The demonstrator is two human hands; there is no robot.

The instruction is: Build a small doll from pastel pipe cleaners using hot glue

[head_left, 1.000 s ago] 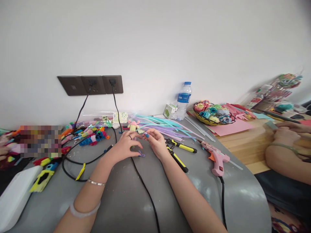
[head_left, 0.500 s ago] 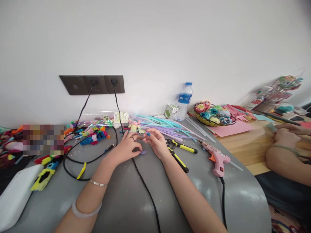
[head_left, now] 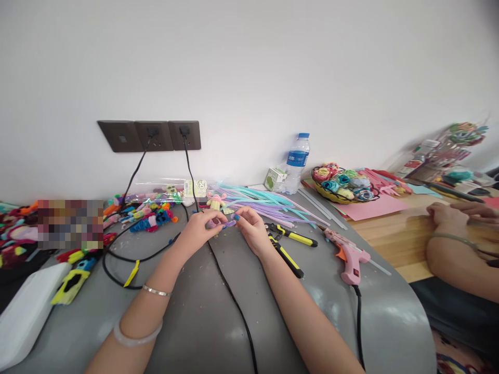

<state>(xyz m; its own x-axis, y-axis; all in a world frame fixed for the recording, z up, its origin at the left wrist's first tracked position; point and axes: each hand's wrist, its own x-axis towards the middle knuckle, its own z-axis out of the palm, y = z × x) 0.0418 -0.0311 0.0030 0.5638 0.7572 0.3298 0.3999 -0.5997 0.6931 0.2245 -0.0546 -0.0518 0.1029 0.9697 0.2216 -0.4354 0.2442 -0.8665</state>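
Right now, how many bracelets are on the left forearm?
2. A thin metal bangle sits nearer the left hand; a pale, thicker bangle sits farther up the forearm. None seems hidden.

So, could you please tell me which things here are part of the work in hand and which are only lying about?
In hand:
- left hand
- right hand
- purple pipe-cleaner piece, pinched between both
- pastel pipe cleaners just behind

Lying about:
- yellow-handled pliers
- pink glue gun
- water bottle
- basket of fabric roses
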